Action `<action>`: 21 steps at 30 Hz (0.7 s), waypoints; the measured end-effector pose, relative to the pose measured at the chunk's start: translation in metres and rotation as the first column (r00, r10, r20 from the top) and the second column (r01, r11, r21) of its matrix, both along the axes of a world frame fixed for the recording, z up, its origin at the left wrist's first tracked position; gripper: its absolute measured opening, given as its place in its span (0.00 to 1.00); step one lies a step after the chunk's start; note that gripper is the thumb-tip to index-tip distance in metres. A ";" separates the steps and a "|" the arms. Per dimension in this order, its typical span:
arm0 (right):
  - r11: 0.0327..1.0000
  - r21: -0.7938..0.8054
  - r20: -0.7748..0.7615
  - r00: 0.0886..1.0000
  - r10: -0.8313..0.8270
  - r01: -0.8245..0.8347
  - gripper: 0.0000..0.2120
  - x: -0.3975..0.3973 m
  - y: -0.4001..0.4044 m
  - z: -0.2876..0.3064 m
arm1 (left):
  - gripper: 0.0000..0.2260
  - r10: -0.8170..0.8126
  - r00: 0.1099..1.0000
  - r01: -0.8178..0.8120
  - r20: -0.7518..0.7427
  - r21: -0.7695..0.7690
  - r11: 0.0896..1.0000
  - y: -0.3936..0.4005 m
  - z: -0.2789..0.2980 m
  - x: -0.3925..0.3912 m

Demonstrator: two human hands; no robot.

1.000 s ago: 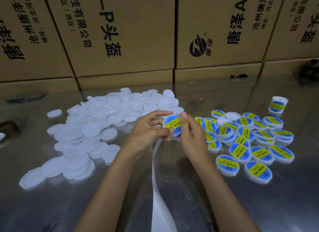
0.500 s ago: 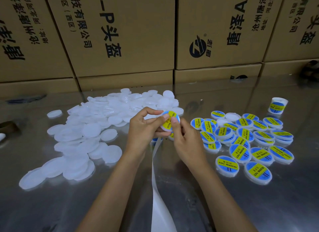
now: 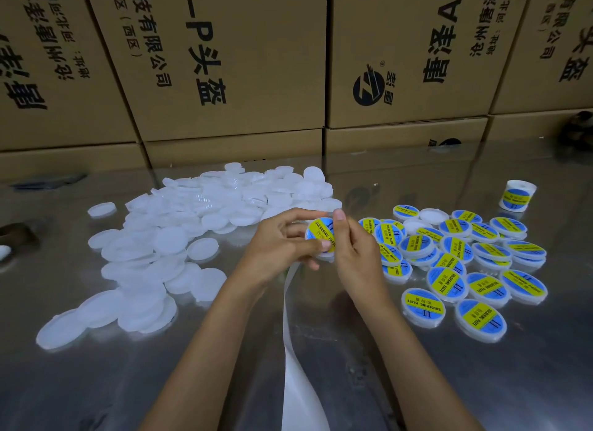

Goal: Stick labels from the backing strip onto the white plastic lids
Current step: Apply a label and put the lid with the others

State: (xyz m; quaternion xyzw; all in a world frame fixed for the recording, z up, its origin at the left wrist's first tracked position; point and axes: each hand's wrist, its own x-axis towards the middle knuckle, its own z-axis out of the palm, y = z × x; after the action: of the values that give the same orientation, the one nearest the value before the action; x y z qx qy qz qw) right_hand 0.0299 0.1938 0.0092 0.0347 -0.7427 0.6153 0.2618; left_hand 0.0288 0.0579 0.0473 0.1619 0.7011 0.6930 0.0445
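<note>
Stacked brown cardboard cartons (image 3: pixel 224 61) are backing the shiny steel worktop (image 3: pixel 96 382) as you are pressing a blue-and-yellow round label (image 3: pixel 321 235) onto a white plastic lid, raised higher than a second ago. Your left hand (image 3: pixel 282 247) and right hand (image 3: pixel 356 254) are both pinching it. The white backing strip (image 3: pixel 298 366) is trailing below; unlabelled white lids (image 3: pixel 167 241) are waiting left, finished labelled lids (image 3: pixel 455 263) crowding right.
</note>
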 end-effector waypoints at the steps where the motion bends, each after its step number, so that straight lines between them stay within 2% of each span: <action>1: 0.999 -0.027 0.006 1.000 0.017 -0.017 0.20 0.000 0.000 0.001 | 0.17 0.049 0.999 -0.049 0.001 0.007 0.999 0.001 0.000 0.000; 3: 0.997 -0.040 0.036 0.997 0.067 -0.065 0.26 0.000 -0.001 0.001 | 0.16 0.146 0.989 -0.146 0.012 0.035 0.989 0.001 0.001 0.000; 6: 0.991 0.066 0.063 0.991 0.116 -0.120 0.36 0.002 -0.004 -0.002 | 0.12 0.231 0.972 -0.234 0.039 0.100 0.967 -0.001 0.002 -0.002; 9: 0.981 0.162 0.056 0.994 0.095 -0.103 0.35 0.003 -0.006 -0.002 | 0.10 0.254 0.966 -0.258 0.044 0.142 0.956 -0.001 0.002 -0.003; 15: 0.986 0.142 0.068 0.995 0.079 -0.088 0.25 0.002 -0.006 -0.005 | 0.06 0.289 0.956 -0.292 0.047 0.189 0.937 0.005 0.001 -0.003; 21: 0.996 -0.012 0.073 0.993 0.090 -0.090 0.27 -0.001 -0.001 -0.002 | 0.08 0.160 0.985 -0.169 0.064 0.178 0.969 0.005 0.003 0.000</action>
State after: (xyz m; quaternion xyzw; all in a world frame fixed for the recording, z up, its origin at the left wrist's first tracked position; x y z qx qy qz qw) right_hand 0.0289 0.1924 0.0076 0.0445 -0.7470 0.6304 0.2065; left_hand 0.0286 0.0625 0.0507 0.0896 0.6440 0.7597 -0.0107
